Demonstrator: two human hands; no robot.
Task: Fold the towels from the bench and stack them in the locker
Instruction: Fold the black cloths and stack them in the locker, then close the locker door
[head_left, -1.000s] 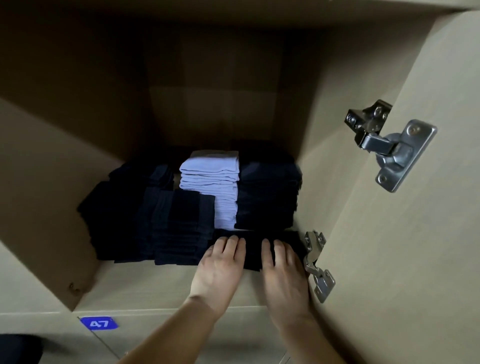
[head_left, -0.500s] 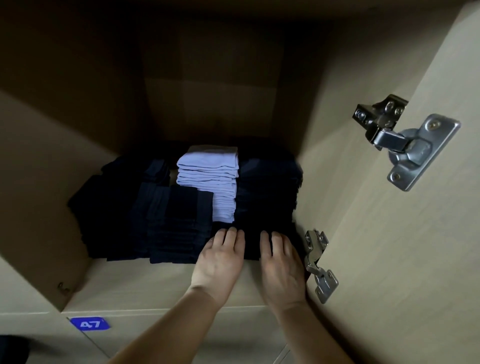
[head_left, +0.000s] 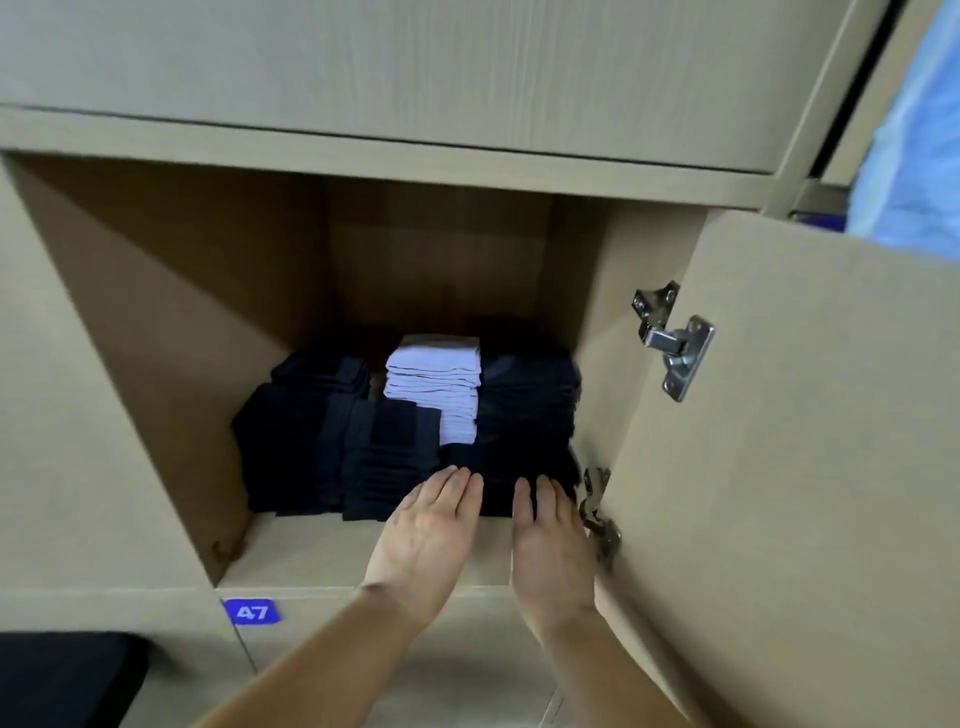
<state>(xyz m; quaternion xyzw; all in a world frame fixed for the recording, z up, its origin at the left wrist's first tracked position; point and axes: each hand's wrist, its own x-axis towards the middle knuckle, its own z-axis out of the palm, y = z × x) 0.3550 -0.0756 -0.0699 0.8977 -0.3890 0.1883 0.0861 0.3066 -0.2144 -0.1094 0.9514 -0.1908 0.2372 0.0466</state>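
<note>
The left hand (head_left: 426, 540) and right hand (head_left: 553, 551) are lying flat, fingers straight, fingertips touching the low dark folded towel (head_left: 501, 467) inside the wood-grain locker (head_left: 156, 322). A layered white stack (head_left: 434, 387) is standing behind it. The dark stacks (head_left: 306, 441) are blurring together in shadow.

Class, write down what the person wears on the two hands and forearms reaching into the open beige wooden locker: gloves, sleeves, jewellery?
Nothing is worn. The left hand and right hand are ungloved, with no ring, watch or bracelet showing. No sleeve appears anywhere up to the picture's lower edge.
</note>
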